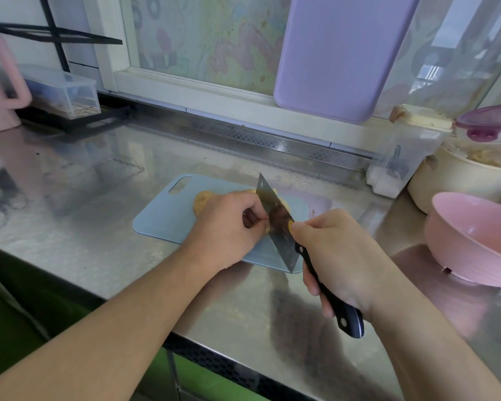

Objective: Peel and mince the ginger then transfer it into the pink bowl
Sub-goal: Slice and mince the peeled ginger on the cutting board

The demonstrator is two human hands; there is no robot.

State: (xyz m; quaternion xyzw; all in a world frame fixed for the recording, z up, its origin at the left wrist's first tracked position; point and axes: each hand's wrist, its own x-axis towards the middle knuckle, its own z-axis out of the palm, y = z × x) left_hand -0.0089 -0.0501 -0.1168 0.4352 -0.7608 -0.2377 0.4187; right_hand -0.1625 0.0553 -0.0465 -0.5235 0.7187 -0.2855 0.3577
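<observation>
A knob of tan ginger (pixel 200 201) lies on a pale blue cutting board (pixel 162 215) in the middle of the steel counter. My left hand (pixel 229 224) grips the ginger from above, hiding most of it. My right hand (pixel 339 256) holds the black handle of a cleaver (pixel 275 218), thumb pressed on the blade. The blade stands on edge right against my left fingers and the ginger. The pink bowl (pixel 472 241) sits on the counter at the right, and nothing is visible inside it.
A purple board (pixel 336 59) leans on the window behind. At the right back stand a clear container (pixel 402 157), a cream pot (pixel 457 180) and a purple-lidded tub (pixel 489 123). A pink jug (pixel 0 82) and clear box (pixel 64 91) are far left. The counter's front edge (pixel 185 340) runs below my arms.
</observation>
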